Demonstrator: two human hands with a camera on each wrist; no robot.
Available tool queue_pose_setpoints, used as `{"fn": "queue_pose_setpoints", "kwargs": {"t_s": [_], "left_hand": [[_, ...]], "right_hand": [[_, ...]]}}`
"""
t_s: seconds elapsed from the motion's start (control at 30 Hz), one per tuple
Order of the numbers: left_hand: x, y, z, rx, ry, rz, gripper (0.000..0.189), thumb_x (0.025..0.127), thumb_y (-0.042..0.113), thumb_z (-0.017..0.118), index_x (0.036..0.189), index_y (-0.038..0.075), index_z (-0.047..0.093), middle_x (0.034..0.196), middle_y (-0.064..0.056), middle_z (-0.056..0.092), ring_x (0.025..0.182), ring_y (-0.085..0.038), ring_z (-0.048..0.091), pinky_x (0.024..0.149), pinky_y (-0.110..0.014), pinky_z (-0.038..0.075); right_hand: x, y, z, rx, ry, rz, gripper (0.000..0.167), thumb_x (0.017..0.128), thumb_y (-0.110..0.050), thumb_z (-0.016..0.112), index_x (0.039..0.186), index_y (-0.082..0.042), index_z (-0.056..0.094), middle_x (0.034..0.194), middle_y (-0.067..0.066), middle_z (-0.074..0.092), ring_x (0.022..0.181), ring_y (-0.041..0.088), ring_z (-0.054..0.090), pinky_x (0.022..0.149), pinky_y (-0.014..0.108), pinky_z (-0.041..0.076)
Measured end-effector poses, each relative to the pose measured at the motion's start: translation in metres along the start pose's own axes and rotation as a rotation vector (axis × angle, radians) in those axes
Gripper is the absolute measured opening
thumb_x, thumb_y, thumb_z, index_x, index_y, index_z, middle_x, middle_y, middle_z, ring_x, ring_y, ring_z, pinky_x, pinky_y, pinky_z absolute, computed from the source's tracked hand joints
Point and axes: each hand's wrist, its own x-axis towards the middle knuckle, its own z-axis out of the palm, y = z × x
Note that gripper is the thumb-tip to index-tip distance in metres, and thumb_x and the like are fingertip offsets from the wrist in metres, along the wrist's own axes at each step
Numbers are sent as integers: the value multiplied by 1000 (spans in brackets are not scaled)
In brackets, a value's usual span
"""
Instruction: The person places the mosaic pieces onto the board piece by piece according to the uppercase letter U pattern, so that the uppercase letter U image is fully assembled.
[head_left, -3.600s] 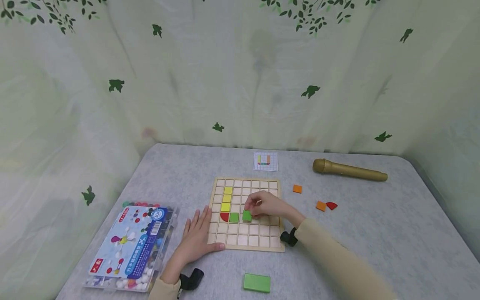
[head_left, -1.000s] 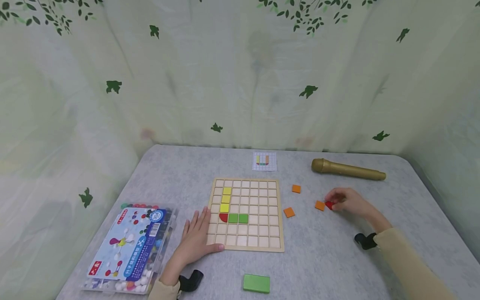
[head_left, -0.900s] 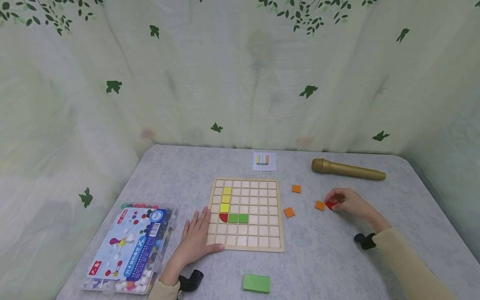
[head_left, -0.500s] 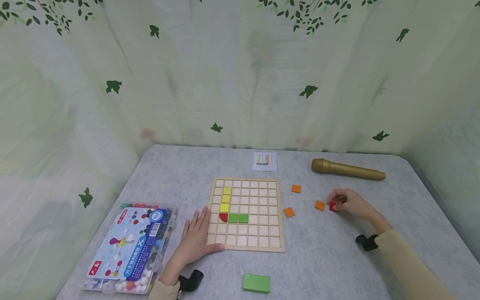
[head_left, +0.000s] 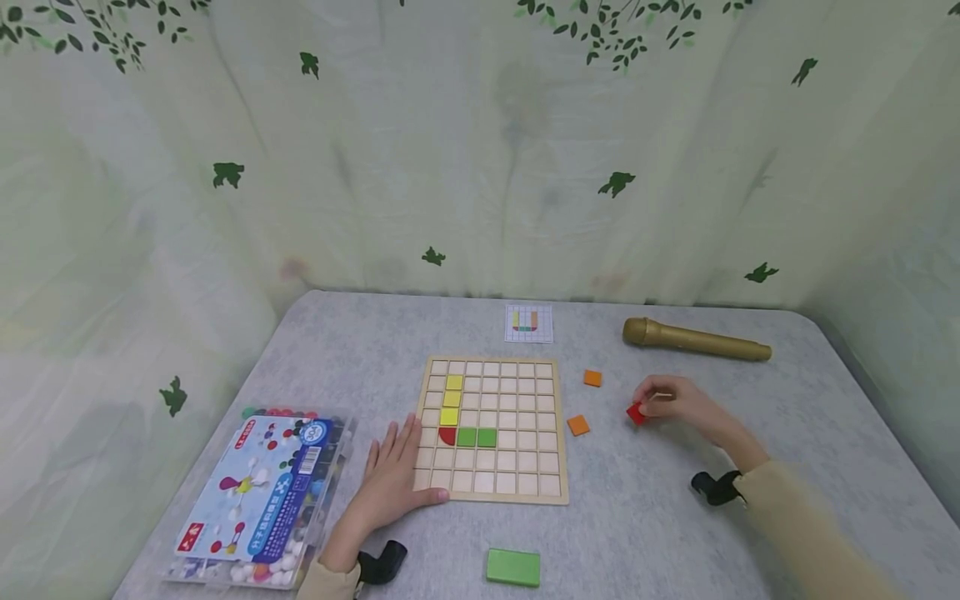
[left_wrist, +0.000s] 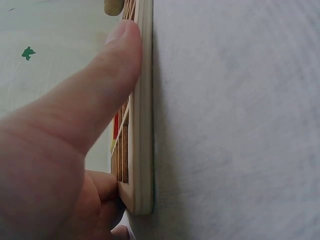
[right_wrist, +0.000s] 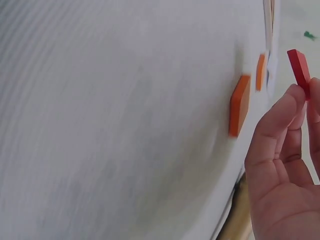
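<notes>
My right hand pinches a red quarter-circle tile between thumb and fingertips, raised over the table right of the board. Spread along the left edge of the wooden grid board, my left hand has its thumb on the near rim. On the board, yellow tiles stand in a column above a red quarter-circle. Two green square tiles continue the row rightward from it. Orange square tiles lie right of the board; the red tile and hand hide one in the head view.
Behind the board lies a small pattern card. A gold microphone-shaped object is at the back right. A clear box with a blue printed cover sits at the left, and a green rectangular block at the front.
The second green tile now lies in the row on the board. My right hand has gone right, picked up the red quarter-circle and brought it slightly left. My left hand stays put.
</notes>
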Motion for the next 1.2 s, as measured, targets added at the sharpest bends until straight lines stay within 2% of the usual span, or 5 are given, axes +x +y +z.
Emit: {"fn": "queue_pose_setpoints", "kwargs": {"t_s": [0.27, 0.6, 0.87, 1.0, 1.2], "left_hand": [[0, 0, 0, -8, 2, 1, 116, 73, 56, 75, 150, -7, 14, 156, -23, 10, 142, -44, 0, 107, -63, -3], [1, 0, 0, 3, 2, -12, 117, 73, 56, 75, 150, -6, 13, 157, -21, 9, 142, -43, -1, 108, -62, -3], [1, 0, 1, 2, 0, -9, 117, 74, 56, 75, 150, -6, 12, 157, -20, 8, 142, -42, -1, 108, -62, -4], [0, 0, 0, -3, 4, -1, 116, 74, 56, 75, 150, -7, 13, 157, -22, 9, 142, -43, -1, 108, -62, -4], [0, -1, 1, -6, 4, 4, 115, 75, 55, 75, 150, -7, 13, 157, -22, 9, 142, -43, -1, 108, -62, -3]], "right_hand": [[21, -16, 36, 10, -63, -42, 16, 90, -15, 65, 96, 0, 62, 93, 10, 60, 87, 23, 56, 74, 36, 49], [50, -42, 89, 101, -175, -122, 10, 90, -7, 63, 94, 2, 63, 92, 8, 59, 80, 18, 59, 72, 28, 52], [62, -58, 124, 84, -218, -168, 4, 88, 0, 62, 90, 3, 63, 83, 7, 58, 71, 16, 59, 66, 27, 51], [65, -62, 136, 66, -215, -161, 3, 85, 3, 62, 88, 4, 63, 80, 6, 59, 66, 17, 60, 65, 28, 54], [69, -67, 147, -18, -169, -141, 4, 84, 4, 66, 83, 1, 64, 74, 4, 59, 64, 15, 61, 63, 29, 54]]}}
